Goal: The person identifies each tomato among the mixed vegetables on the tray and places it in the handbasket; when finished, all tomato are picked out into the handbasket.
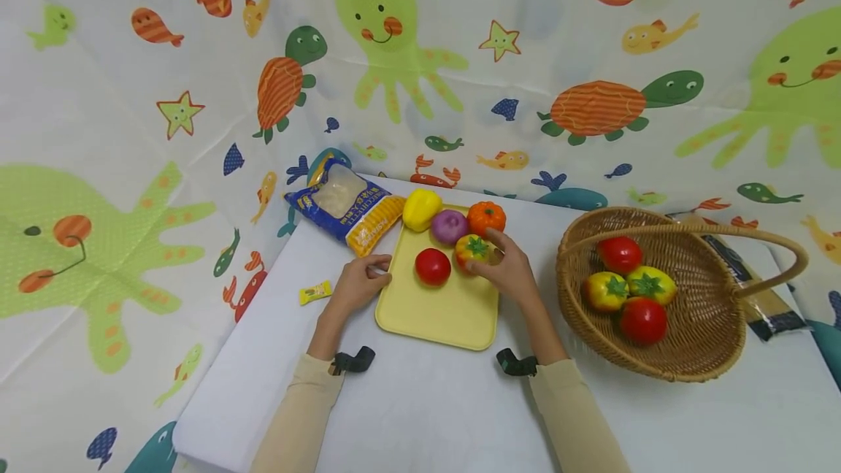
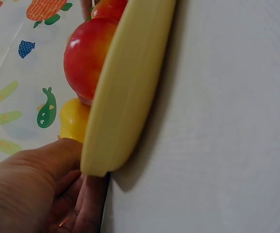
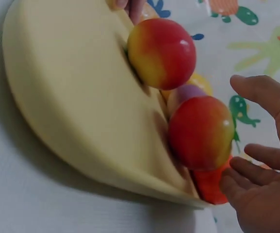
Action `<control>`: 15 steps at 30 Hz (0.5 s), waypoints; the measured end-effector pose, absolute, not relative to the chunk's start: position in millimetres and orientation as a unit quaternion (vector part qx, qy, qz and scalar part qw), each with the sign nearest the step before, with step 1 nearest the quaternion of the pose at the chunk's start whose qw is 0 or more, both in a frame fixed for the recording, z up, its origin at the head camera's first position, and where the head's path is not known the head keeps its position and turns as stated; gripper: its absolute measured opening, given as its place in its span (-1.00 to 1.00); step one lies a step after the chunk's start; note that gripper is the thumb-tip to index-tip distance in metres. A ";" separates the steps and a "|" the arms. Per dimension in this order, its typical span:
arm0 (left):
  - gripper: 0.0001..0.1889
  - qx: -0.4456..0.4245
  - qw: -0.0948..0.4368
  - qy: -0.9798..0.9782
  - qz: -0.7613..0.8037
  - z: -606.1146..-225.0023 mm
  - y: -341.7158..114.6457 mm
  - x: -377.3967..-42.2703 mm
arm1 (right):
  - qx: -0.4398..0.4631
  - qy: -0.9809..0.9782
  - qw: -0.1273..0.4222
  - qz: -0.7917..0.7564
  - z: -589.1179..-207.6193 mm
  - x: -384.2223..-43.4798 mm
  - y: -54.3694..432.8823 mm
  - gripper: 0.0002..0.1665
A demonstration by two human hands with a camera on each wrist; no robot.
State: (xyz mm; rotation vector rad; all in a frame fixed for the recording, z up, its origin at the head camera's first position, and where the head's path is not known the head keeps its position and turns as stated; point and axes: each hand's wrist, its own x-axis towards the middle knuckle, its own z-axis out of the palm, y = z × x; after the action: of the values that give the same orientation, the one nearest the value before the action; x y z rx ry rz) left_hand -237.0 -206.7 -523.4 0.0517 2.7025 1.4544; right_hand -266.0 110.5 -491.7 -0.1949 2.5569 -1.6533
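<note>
My left hand (image 1: 358, 283) grips the left rim of a yellow tray (image 1: 436, 320). In the left wrist view its thumb and fingers lie on either side of the rim. On the tray, my right hand (image 1: 509, 268) is spread around a red-and-yellow fruit with a green leafy top (image 1: 471, 250). The right wrist view shows those fingers (image 3: 256, 172) apart from the fruit (image 3: 203, 133). A red round fruit (image 1: 433, 267) sits to its left. Behind them are a yellow bell pepper (image 1: 422, 209), a purple onion (image 1: 450, 227) and an orange pumpkin (image 1: 486, 218).
A wicker basket (image 1: 703, 320) with an arched handle stands at right, holding several red and red-and-yellow fruits. Partly behind it lies a dark-and-tan package (image 1: 762, 298). A blue-and-yellow bag (image 1: 348, 203) lies behind the left hand; a small yellow packet (image 1: 315, 292) is left of it.
</note>
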 end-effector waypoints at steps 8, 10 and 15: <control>-0.56 0.018 0.031 0.880 0.473 -525.8 -205.9 -236.1 | -0.073 0.869 0.052 -0.486 -509.0 -269.6 106.8 0.06; -0.56 0.019 0.032 0.879 0.475 -525.6 -205.8 -236.6 | -0.074 0.870 0.039 -0.486 -511.5 -269.7 105.8 0.04; -0.56 0.017 0.038 0.878 0.476 -523.3 -205.6 -238.1 | -0.071 0.867 0.017 -0.493 -513.6 -270.0 104.4 0.01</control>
State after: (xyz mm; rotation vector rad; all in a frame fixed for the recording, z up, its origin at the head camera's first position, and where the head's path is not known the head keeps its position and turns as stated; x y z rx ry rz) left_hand -238.1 -205.6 -523.3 0.0524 2.6949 1.4614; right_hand -270.0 104.4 -513.6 -0.2209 2.6945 -1.5341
